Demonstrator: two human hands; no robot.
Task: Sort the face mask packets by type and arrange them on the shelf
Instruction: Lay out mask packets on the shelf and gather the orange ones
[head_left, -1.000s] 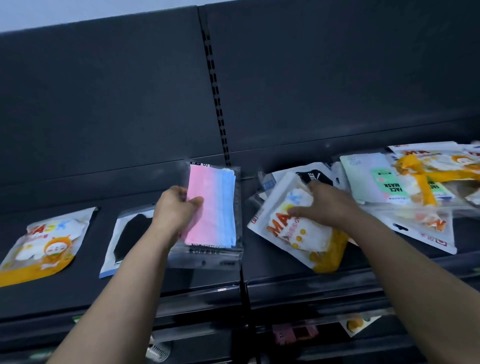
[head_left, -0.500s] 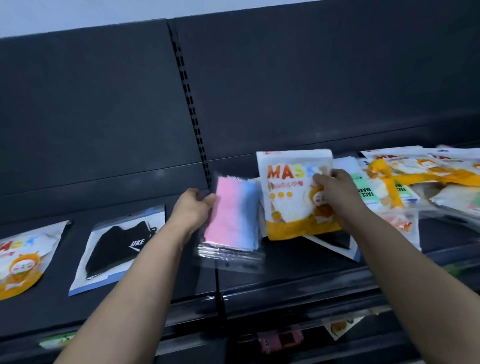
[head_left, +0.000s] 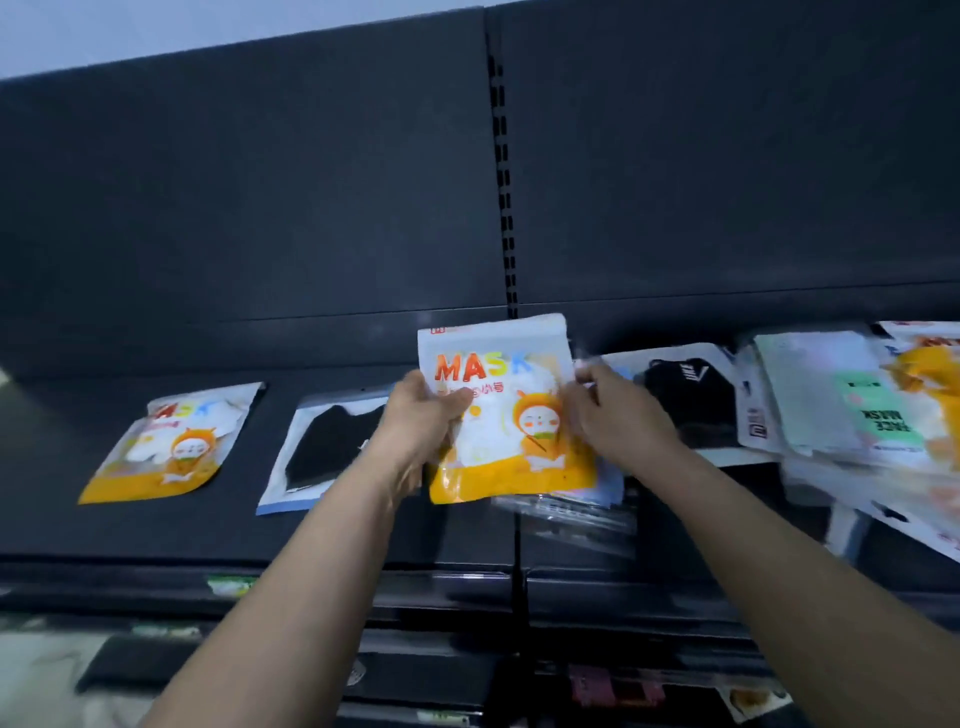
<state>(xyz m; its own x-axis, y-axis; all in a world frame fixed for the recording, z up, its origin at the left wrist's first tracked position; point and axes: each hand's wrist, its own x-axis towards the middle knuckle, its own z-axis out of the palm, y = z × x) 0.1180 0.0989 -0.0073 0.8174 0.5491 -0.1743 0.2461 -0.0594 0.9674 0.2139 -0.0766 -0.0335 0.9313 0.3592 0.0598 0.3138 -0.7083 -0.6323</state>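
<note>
An orange and white "MASK" packet (head_left: 511, 415) is held upright above the dark shelf (head_left: 156, 525). My left hand (head_left: 421, 415) grips its left edge and my right hand (head_left: 613, 415) grips its right edge. Under it lies the clear packet of pink and blue masks (head_left: 576, 512), mostly hidden. A matching orange packet (head_left: 171, 441) lies flat at the shelf's left. A black mask packet (head_left: 322, 452) rests beside it, partly behind my left wrist. Another black mask packet (head_left: 691, 400) lies to the right of my right hand.
A loose heap of mixed packets (head_left: 852, 410), one with a green "FACE MASK" label, covers the shelf's right end and overhangs its front edge. A slotted upright (head_left: 503, 176) splits the dark back panel. Lower shelves (head_left: 467, 675) hold blurred items.
My left hand let go of the pink and blue packet, which now lies on the shelf. Both hands now hold the orange packet, moved left over it.
</note>
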